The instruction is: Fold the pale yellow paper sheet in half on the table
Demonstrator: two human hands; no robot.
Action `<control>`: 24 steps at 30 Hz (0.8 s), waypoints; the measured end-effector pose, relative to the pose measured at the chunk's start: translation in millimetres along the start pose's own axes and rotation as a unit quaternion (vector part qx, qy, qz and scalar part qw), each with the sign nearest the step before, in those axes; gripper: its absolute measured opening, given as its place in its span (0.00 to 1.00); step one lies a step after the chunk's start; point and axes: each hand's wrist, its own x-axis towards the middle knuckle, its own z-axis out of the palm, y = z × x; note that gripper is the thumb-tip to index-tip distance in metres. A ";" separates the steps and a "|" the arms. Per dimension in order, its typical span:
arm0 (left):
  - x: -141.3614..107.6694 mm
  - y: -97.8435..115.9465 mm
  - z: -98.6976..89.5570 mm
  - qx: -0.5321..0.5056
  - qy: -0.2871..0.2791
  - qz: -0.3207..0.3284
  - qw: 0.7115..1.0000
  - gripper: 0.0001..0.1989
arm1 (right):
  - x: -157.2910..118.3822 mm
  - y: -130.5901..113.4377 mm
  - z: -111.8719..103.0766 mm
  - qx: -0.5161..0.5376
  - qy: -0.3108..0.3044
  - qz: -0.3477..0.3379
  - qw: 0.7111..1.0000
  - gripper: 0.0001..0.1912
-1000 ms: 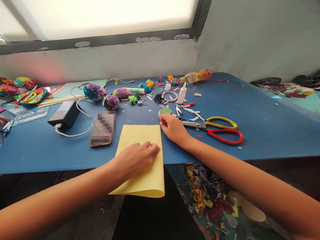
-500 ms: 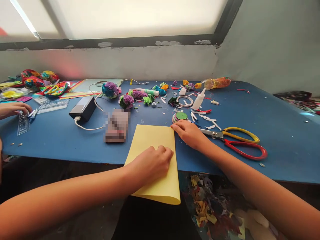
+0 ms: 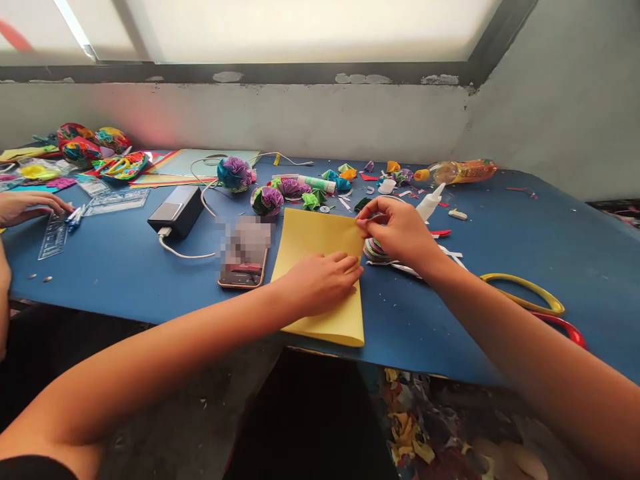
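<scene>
left hand [image 3: 323,280]: palm down, fingers half curled and pressing flat on the yellow paper [image 3: 320,273]; forearm comes in from the lower left; not gripping, just holding the sheet down
right hand [image 3: 397,230]: reaches in from the lower right; thumb and fingers pinch the paper's far right corner, lifting it a little I think, hard to be sure from this angle
yellow paper: folded sheet on the blue table [image 3: 500,267]; long axis runs from the near table edge away toward the window, leaning slightly left; near end hangs just over the edge; fold looks to be along the right side
phone [image 3: 244,257]: just left of the paper, lying flat
scissors [image 3: 530,300]: right of the paper, partly hidden behind the right forearm; yellow and red handles showing
glue bottle [image 3: 430,202]: lying past the right hand
paper flowers [image 3: 265,199]: clustered beyond the sheet's far end
another person's hand [image 3: 25,205]: far left, resting on the table by a clear ruler [image 3: 53,237]
</scene>
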 end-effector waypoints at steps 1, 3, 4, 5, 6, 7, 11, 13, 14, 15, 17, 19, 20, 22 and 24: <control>3.7 -3.7 3.9 -0.008 0.003 -0.001 1.000 0.16 | 5.4 -0.5 2.1 -0.020 0.013 -0.007 1.000 0.14; 8.1 -7.7 10.5 -0.023 0.005 0.005 1.000 0.17 | 11.4 -0.5 9.2 -0.065 0.025 -0.027 0.997 0.14; 8.9 -8.3 13.0 -0.029 0.003 0.011 1.000 0.18 | 11.8 0.0 13.8 -0.088 0.026 -0.040 0.995 0.14; 9.1 -8.3 14.8 -0.034 0.001 0.018 0.999 0.18 | 10.9 0.8 18.6 -0.111 0.025 -0.053 0.992 0.14; 8.9 -7.8 16.0 -0.039 -0.002 0.026 0.999 0.19 | 8.8 1.7 23.2 -0.134 0.021 -0.064 0.989 0.14; 8.5 -7.1 16.6 -0.043 -0.007 0.034 0.998 0.21 | 6.2 2.7 27.3 -0.157 0.016 -0.075 0.985 0.14; 7.0 -2.0 14.4 -0.063 -0.025 0.072 0.995 0.24 | -0.5 5.9 35.1 -0.238 -0.016 -0.111 0.965 0.14; 4.9 3.0 12.0 -0.076 -0.034 0.098 0.992 0.25 | 0.6 6.2 34.6 -0.269 -0.029 -0.121 0.955 0.14; 2.9 6.3 10.8 -0.083 -0.039 0.111 0.990 0.26 | 1.8 6.1 34.0 -0.281 -0.033 -0.123 0.951 0.15; 0.2 10.0 9.6 -0.090 -0.042 0.124 0.987 0.26 | 3.1 5.9 33.4 -0.292 -0.036 -0.124 0.948 0.15; -7.2 17.9 6.9 -0.106 -0.047 0.140 0.983 0.27 | 5.2 5.3 32.5 -0.308 -0.037 -0.124 0.943 0.15; -16.1 26.0 3.5 -0.123 -0.051 0.149 0.980 0.28 | 6.1 5.0 32.1 -0.316 -0.036 -0.125 0.940 0.14; -20.7 29.9 1.6 -0.131 -0.053 0.153 0.978 0.29 | 6.1 5.2 32.2 -0.317 -0.035 -0.127 0.939 0.14; -29.2 37.0 -2.1 -0.145 -0.060 0.157 0.975 0.33 | 5.8 6.3 32.5 -0.312 -0.028 -0.130 0.941 0.14; -36.3 42.8 -4.4 -0.171 -0.057 0.159 0.971 0.40 | 5.8 7.9 33.1 -0.301 -0.019 -0.132 0.944 0.14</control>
